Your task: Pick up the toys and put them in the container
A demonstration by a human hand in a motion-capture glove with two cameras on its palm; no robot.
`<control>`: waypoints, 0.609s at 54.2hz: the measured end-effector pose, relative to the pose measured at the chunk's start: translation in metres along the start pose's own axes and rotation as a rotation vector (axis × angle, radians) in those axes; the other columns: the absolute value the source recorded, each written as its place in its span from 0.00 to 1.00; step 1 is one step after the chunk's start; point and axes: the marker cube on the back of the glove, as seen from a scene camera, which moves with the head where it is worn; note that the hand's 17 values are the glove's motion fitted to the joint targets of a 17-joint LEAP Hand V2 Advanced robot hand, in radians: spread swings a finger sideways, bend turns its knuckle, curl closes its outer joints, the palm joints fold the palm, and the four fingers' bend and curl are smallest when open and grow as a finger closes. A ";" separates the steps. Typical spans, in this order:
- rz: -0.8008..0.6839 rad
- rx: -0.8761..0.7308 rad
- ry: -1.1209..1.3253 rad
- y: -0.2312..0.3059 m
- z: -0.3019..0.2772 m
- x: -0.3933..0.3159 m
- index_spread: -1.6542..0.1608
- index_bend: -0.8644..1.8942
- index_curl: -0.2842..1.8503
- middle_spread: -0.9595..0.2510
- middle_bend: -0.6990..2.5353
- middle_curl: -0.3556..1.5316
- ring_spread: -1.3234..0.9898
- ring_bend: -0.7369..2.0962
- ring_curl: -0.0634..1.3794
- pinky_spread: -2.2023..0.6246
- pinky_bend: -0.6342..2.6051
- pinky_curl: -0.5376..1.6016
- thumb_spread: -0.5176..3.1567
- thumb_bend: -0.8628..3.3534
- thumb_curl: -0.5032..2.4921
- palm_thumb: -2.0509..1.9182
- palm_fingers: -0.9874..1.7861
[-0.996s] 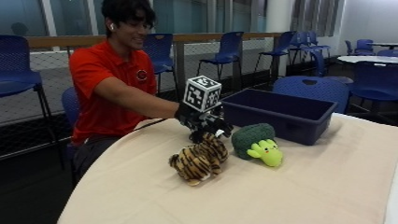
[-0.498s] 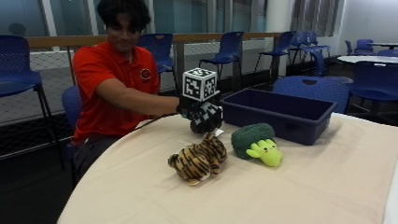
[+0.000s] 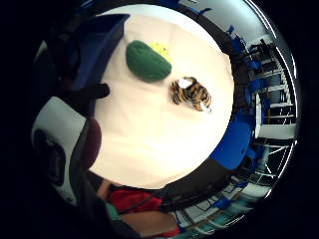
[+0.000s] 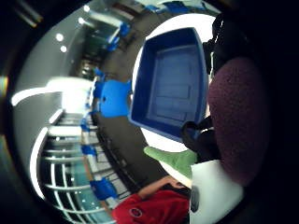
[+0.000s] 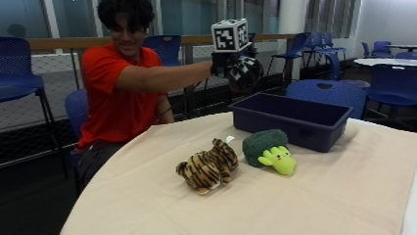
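Gloved hand raised above the bin with a dark maroon toy, two toys left on the table.

The right hand (image 5: 238,68) is up in the air over the near end of the blue bin (image 5: 293,120), and the palm views show a dark maroon toy (image 4: 238,119) pressed close against the palm with the fingers curled round it, so it appears to be held. I judge this the carry-and-drop step for that toy: the next move calls for bringing the hand down over the open bin, which looks empty inside, and letting go. The striped tiger (image 5: 208,166) and the green broccoli toy (image 5: 267,149) lie close together on the cream tablecloth (image 5: 338,196), just in front of the bin. Blue chairs and tall windows fill the room behind.
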 end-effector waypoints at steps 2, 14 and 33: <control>-0.008 -0.008 0.001 -0.010 -0.001 -0.011 0.69 0.42 0.37 0.44 0.35 0.43 0.33 0.52 0.35 0.62 0.48 0.42 0.35 0.25 0.41 0.68 0.69; -0.060 -0.025 0.035 -0.062 0.010 -0.072 0.68 0.41 0.41 0.42 0.34 0.45 0.32 0.52 0.37 0.62 0.48 0.43 0.34 0.25 0.44 0.68 0.68; -0.134 -0.073 -0.099 -0.086 0.062 -0.115 0.66 0.35 0.46 0.45 0.31 0.48 0.35 0.49 0.39 0.64 0.50 0.44 0.37 0.23 0.46 0.65 0.54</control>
